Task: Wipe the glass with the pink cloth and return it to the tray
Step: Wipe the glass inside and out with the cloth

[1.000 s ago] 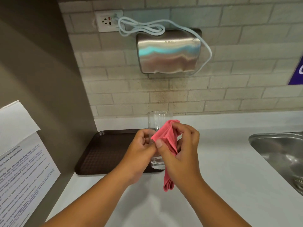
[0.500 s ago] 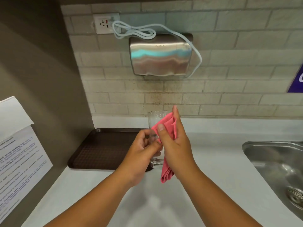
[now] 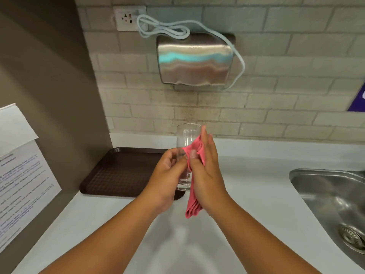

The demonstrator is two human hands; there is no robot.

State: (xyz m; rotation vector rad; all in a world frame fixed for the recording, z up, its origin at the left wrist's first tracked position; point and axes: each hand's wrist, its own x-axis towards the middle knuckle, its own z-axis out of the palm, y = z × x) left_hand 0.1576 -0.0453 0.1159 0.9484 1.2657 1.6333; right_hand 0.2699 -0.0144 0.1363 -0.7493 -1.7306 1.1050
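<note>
- Holding the glass in mid-air at the centre of the frame, upright above the near right corner of the brown tray, you risk a drop: smooth glass can slip if the rubbing pushes harder than the hold resists.
- Pressing the pink cloth only from the right could twist the glass out of your fingers or leave its far side unwiped.
- Your left hand is curled closed around the lower half of the glass, thumb and fingers wrapping it.
- Your right hand lies nearly flat, fingers extended, pinning the cloth against the glass's right side; the cloth's tail hangs loose below your palm.
- Setting it down, watch the tray's raised rim, which could tip the base.
</note>
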